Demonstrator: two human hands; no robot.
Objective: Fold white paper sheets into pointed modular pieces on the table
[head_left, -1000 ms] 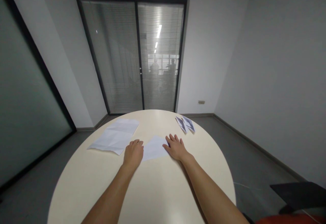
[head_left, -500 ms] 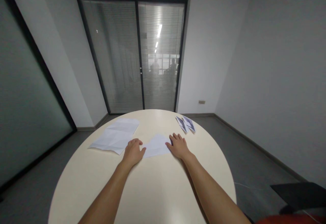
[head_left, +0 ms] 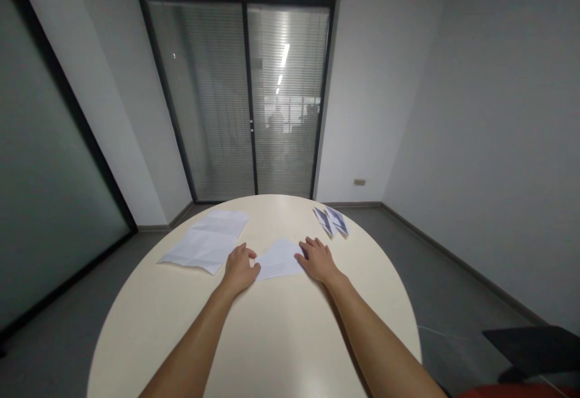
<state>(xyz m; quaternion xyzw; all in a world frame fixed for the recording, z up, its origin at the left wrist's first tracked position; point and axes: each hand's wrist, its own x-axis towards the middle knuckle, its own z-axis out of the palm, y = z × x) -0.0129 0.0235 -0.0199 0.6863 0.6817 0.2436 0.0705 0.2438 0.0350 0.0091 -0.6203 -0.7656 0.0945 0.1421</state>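
A small folded white paper (head_left: 280,259) lies in the middle of the round cream table (head_left: 272,337). My left hand (head_left: 239,267) rests at the paper's left edge, fingers curled, thumb touching the paper's near corner. My right hand (head_left: 318,259) lies flat on the paper's right edge with its fingers stretched out. Both forearms reach across the table from the near side.
A larger creased white sheet (head_left: 207,241) lies on the table to the left of my hands. Two small folded paper pieces (head_left: 331,220) sit at the far right of the table. Behind the table are glass doors with blinds; a dark chair (head_left: 534,343) stands at the lower right.
The folded paper has shifted slightly away from me. My left thumb has come out onto the paper's near corner; my right hand moved a little farther with the paper.
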